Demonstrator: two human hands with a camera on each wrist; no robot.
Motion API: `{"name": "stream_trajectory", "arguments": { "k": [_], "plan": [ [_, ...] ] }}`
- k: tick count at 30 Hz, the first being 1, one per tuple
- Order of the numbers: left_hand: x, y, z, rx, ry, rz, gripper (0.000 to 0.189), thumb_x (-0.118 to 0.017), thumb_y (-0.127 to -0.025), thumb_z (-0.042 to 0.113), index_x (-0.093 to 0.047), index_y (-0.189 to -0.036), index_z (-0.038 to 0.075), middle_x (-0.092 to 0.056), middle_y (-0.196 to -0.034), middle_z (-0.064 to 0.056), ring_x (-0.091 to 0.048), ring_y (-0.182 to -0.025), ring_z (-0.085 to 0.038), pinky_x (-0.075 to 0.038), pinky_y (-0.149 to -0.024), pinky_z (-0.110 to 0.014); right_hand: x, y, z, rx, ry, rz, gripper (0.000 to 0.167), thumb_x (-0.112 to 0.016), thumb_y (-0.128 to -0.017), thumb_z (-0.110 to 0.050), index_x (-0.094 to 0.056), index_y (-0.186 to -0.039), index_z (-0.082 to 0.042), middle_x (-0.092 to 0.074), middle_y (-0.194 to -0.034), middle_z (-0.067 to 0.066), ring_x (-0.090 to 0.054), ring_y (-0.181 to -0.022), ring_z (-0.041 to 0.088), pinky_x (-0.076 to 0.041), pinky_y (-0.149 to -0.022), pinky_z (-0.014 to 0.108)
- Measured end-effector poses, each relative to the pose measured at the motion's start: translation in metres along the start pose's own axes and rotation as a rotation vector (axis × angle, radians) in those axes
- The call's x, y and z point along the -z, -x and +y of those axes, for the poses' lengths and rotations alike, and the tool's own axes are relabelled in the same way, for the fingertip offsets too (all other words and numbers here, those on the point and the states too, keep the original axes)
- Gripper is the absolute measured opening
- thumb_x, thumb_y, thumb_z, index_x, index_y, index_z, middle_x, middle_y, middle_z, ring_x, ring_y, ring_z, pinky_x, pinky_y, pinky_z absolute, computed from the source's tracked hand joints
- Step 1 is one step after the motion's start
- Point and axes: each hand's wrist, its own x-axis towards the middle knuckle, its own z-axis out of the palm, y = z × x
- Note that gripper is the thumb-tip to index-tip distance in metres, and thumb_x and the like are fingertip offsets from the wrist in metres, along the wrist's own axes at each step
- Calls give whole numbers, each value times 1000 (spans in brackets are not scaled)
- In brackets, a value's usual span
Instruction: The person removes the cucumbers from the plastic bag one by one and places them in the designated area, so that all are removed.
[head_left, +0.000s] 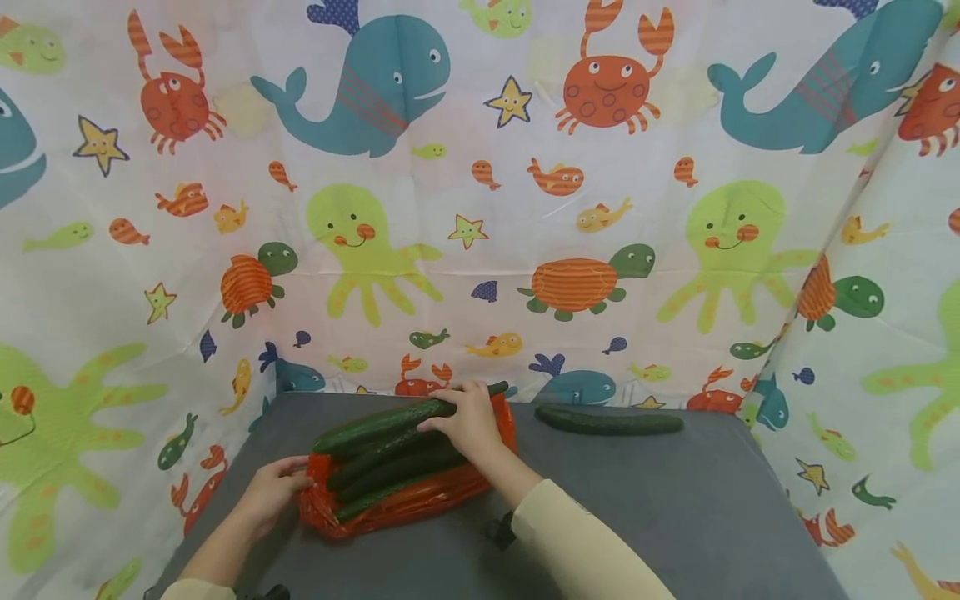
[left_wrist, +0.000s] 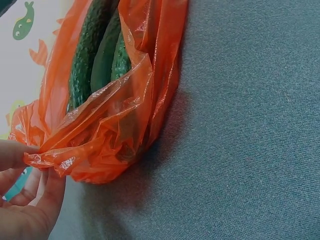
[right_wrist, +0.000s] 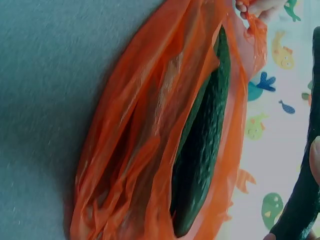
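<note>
An orange plastic bag (head_left: 431, 502) lies on the grey table with several cucumbers (right_wrist: 209, 135) inside its open top. My left hand (head_left: 272, 492) is at the bag's left end; in the left wrist view its thumb and fingers (left_wrist: 47, 197) pinch the gathered plastic. Over the bag, my right hand (head_left: 474, 422) grips a long dark green cucumber (head_left: 375, 427) from above. That cucumber (right_wrist: 305, 165) runs along the right edge of the right wrist view, apart from those in the bag, with a thumb against it. The bag's folds hide part of the cucumbers inside.
Another cucumber (head_left: 609, 422) lies by itself at the back of the table (head_left: 660, 508), to the right of the bag. A white curtain (head_left: 480, 242) printed with sea animals stands behind the table and along both sides.
</note>
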Motion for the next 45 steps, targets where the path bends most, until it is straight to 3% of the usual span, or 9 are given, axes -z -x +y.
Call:
{"name": "stream_trajectory", "arguments": {
  "k": [6,12,17,26,45],
  "plan": [
    [-2,-1,-1,4,2,2,47,-60,-97,6,-49,-141,-8,-66,-127,-24,-68,-101,-21,-58,-83,-40,11,1,16,-5,-12,43,52,-91,-68,-35,-77,-117,-20,-66,-119,5,-55,-119,32,-38,-112,52],
    [-3,0,-1,-2,-13,0,49,-62,-97,7,-48,-142,-9,-66,-126,-24,-67,-101,-20,-57,-83,-39,21,1,30,-21,2,64,52,-91,-69,-36,-77,-118,-23,-66,-116,6,-56,-114,35,-43,-107,54],
    [-2,0,-4,5,-17,8,49,-62,-96,7,-49,-141,-9,-66,-126,-23,-68,-102,-20,-58,-83,-39,32,3,41,-88,-16,77,52,-91,-70,-36,-77,-118,-22,-65,-119,8,-52,-117,35,-46,-102,56],
    [-7,-5,-7,6,13,21,50,-62,-95,3,-48,-141,-10,-66,-126,-25,-69,-98,-19,-58,-80,-37,48,5,59,-113,-16,128,52,-91,-69,-35,-78,-116,-18,-65,-114,6,-51,-121,34,-35,-113,57],
    [-10,-2,-3,13,29,27,50,-61,-96,3,-47,-142,-11,-65,-124,-26,-69,-93,-18,-58,-77,-37,89,21,106,-161,45,179,55,-92,-69,-35,-77,-118,-16,-67,-126,13,-49,-124,39,-39,-108,54]
  ]
}}
